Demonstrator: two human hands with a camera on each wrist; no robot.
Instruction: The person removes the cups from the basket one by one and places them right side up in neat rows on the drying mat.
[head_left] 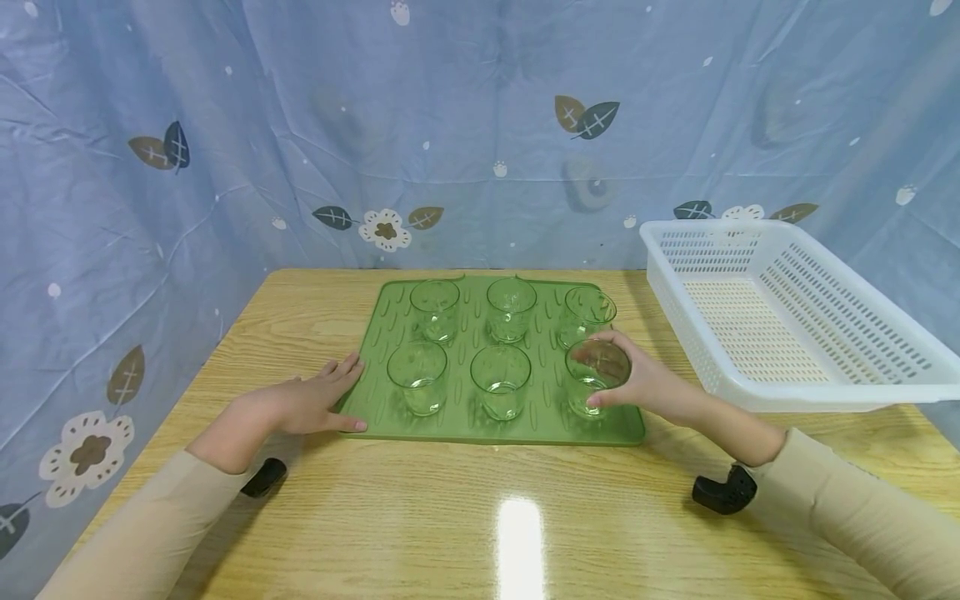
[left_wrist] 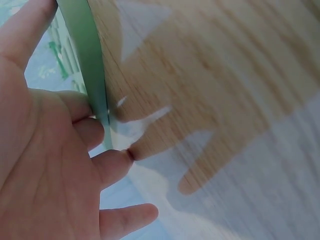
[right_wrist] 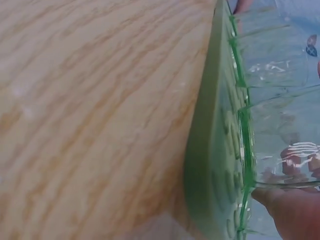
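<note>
Several clear glass tumblers stand upright in two rows on a green ribbed mat [head_left: 457, 427]. My right hand [head_left: 651, 385] holds the front-right tumbler [head_left: 587, 398] around its side, thumb toward me and fingers behind the glass. In the right wrist view, the thumb touches that tumbler [right_wrist: 280, 145] low down, close to the mat. My left hand [head_left: 311, 402] rests at the mat's left edge with its fingers spread. The left wrist view shows those fingers touching the mat's rim [left_wrist: 89, 55]. The front-middle tumbler [head_left: 501, 392] and front-left tumbler [head_left: 418, 385] stand between my hands.
A white perforated plastic basket [head_left: 690, 333] sits on the right of the wooden table [head_left: 390, 508], just beyond my right hand. Behind the table hangs a blue patterned cloth [head_left: 465, 108], which also covers the left side.
</note>
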